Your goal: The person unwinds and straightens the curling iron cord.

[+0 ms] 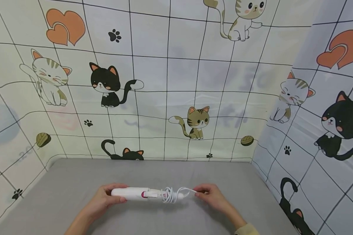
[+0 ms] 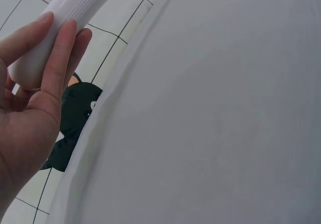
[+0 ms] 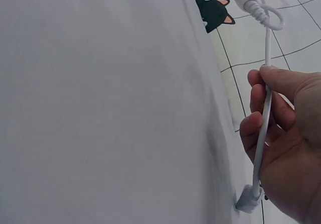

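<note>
Device (image 1: 129, 194), pink-marked, in left hand (image 1: 102, 199); right hand (image 1: 213, 196) pinches cord (image 3: 268, 48).

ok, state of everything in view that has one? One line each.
Long white rounded-end device: held at one end, roughly level; on or off, can't tell.
Thin white cord: partly coiled round the device, loose stretch running to the bare right hand.
Small white plug on the cord's end: in no visible socket.
Bare left hand: gripping the device.
Right hand: pinching the cord.
White cat-print cloth backdrop: hung up, lightly creased.

Appliance (image 1: 132, 194) between hands (image 1: 104, 198); cloth (image 1: 180, 75) behind
</note>
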### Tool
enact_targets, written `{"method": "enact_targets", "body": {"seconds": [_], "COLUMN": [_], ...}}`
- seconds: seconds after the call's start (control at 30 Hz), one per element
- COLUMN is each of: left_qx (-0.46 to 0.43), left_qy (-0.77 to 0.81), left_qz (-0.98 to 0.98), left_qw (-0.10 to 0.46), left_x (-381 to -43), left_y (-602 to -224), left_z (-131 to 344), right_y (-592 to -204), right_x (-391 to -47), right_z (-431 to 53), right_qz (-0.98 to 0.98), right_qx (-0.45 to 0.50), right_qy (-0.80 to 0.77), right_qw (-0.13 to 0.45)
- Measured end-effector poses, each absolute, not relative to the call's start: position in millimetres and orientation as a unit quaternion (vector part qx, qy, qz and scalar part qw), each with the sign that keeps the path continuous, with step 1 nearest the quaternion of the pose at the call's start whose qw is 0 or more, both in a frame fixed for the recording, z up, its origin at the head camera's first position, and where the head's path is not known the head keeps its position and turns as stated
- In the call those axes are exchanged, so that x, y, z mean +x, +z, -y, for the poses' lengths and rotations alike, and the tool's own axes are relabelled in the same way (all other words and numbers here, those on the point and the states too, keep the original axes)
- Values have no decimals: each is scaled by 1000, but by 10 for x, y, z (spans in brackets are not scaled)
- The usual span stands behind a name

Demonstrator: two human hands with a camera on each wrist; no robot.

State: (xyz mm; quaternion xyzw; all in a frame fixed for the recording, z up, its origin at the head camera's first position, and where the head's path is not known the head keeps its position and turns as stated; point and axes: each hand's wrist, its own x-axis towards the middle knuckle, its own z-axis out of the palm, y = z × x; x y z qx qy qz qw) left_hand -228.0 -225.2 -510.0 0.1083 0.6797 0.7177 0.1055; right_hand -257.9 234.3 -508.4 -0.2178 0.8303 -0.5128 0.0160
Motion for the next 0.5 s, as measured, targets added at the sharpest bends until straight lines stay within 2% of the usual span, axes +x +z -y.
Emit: {"method": "enact_targets", "body": {"seconds": [0.2,0.4,0.5], "left_qx": [111,111,108], "left_qy": [717,716,727], "left_qz": [-681,-681,-673], "left_qw": [101,102,85], "left_x": [-2276,-2275,-2260], "left_y": [-5101,-5088,-5096], "left_z": [2260,2244,2271], "right_y": [-5019,-4937,-4875], "right_x": [-2560,-2496,-2458], "right_z": [-2427,-2532,-2650], "right_qz": [-827,-828,-833], "right_qx": [-224,-221,-201], "right_qy": [-514,-512,-512], "right_qw": [-29,-51,-61]}}
